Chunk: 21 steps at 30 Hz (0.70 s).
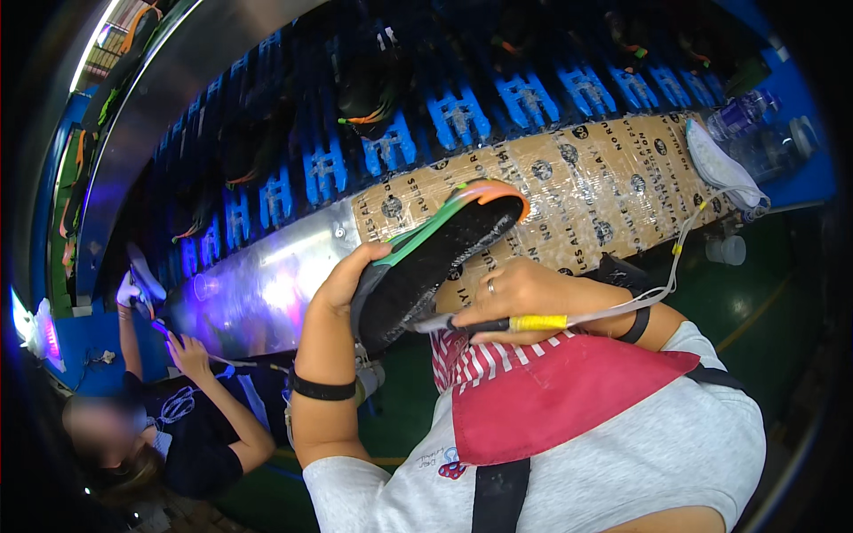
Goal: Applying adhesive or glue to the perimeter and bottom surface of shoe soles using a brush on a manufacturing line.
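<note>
My left hand [348, 277] grips a shoe sole [435, 258] by its side, tilted over the work surface. The sole is black across its broad face, with a green and orange side wall and a wet-looking shine along one edge. In my right hand [511, 293], which wears a ring, is a brush [480, 326] with a dark handle and a yellow sleeve. Its pale tip lies against or very near the sole's lower edge; contact is hard to tell. A clear tube [622, 306] runs from the brush handle off to the right.
Printed brown tape covers the bench [613, 178]. Beyond it runs a rack of blue holders [458, 115] carrying dark shoe parts. A white pad [715, 164] and plastic bottles [746, 115] stand far right. At left, a co-worker [160, 435] handles another sole and brush.
</note>
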Available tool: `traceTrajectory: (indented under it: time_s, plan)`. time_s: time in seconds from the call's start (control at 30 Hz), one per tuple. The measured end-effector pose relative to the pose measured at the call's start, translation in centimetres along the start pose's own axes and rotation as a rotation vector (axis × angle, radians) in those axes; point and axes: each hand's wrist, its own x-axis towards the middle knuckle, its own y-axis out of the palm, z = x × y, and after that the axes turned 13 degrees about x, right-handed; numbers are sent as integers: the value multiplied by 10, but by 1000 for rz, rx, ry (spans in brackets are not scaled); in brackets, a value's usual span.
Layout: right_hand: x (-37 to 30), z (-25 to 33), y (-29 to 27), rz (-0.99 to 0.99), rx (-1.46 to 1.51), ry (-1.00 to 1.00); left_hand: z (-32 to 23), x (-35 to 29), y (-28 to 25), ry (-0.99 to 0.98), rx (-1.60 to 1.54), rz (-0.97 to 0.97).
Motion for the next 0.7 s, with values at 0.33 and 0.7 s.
traceTrajectory:
  time_s: [0.33, 0.7]
  plan:
    - [-6, -26, -11, -571, 505, 523, 49, 12, 28, 252, -362, 84]
    - [0, -27, 1, -481, -142, 137, 69, 17, 35, 403, -536, -32]
